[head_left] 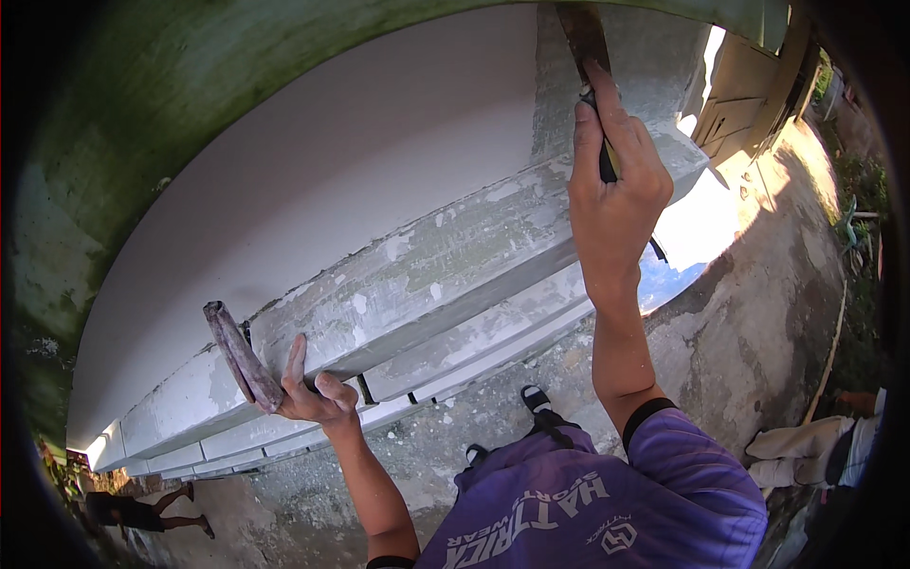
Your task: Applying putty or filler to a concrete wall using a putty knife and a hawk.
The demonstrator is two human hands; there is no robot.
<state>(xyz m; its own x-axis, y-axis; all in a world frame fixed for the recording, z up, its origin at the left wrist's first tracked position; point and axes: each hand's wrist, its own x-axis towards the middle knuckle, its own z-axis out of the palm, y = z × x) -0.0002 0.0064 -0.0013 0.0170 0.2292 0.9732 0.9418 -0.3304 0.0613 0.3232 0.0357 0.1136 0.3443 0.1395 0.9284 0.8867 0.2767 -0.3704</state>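
Observation:
My right hand (621,180) is closed round the handle of a scraper (586,43). Its dark, brownish blade points up against the grey patch of wall (569,109), and the index finger lies along it. Lower down on the left, my left hand (318,394) is beside the ledge's front edge with one finger stretched up. At its far side it holds a dusty, grey-mauve, elongated piece (239,356), rolled or folded; its kind does not show clearly. Between the hands runs a ledge (436,251) with patchy white and grey coating.
A smooth white wall (379,123) rises behind the ledge, under a green, stained surface (123,161). Stepped edges (275,446) run below. Beyond the stained concrete ground (739,332), a person in beige trousers (801,446) is at right; another person (128,512) is at lower left.

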